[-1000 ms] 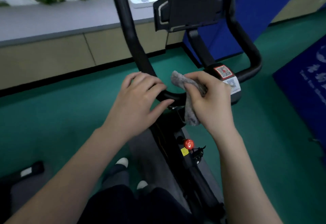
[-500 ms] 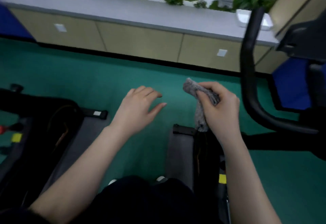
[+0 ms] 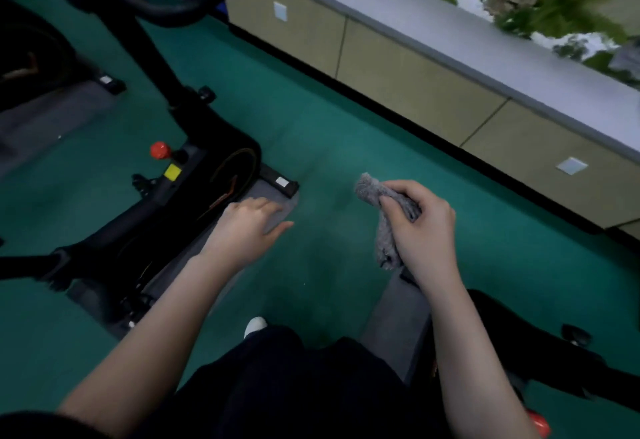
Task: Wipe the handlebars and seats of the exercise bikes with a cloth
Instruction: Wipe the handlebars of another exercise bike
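Head view: right hand (image 3: 424, 231) fingers (image 3: 401, 196) curl around the bunched cloth (image 3: 381, 210); left hand (image 3: 247, 227) spread, empty.

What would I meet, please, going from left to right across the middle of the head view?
First the red knob → yellow label → left hand → grey cloth → right hand, which grips the cloth.
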The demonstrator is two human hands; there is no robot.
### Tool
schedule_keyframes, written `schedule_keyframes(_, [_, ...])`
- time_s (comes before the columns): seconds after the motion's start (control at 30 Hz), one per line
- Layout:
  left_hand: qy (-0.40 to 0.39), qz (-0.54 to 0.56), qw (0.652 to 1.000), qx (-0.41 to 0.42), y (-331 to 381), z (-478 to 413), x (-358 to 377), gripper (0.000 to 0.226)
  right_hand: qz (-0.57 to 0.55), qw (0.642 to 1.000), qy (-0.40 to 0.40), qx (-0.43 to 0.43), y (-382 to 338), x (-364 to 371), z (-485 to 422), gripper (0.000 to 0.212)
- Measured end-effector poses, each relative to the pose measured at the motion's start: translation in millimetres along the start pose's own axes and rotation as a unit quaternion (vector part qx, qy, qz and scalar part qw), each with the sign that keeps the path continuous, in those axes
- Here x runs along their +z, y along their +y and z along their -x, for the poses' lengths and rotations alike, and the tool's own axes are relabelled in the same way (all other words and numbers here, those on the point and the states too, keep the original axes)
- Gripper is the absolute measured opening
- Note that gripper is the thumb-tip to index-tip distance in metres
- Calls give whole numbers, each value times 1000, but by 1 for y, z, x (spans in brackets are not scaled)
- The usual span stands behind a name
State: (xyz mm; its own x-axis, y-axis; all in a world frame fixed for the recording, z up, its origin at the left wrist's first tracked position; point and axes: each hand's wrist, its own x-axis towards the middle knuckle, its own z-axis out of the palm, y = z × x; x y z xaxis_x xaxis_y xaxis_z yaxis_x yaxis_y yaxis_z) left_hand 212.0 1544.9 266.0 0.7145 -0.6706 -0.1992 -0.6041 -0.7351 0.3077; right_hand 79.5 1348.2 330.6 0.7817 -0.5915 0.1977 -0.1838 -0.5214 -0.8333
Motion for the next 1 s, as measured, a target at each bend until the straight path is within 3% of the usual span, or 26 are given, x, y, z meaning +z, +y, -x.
schedule_keyframes(0.47, [-34, 77, 989, -120, -158, 54, 0, 46, 13, 995, -96, -19, -64, 150, 5, 37])
schedule_keyframes(0.77, [-51, 124, 970, -205, -195, 68, 9, 49, 10, 992, -126, 9, -64, 180, -17, 26])
schedule_keyframes(1.0, [-32, 144, 955, -258, -201, 51, 2, 48, -22, 982, -185, -36, -73, 214, -65, 25])
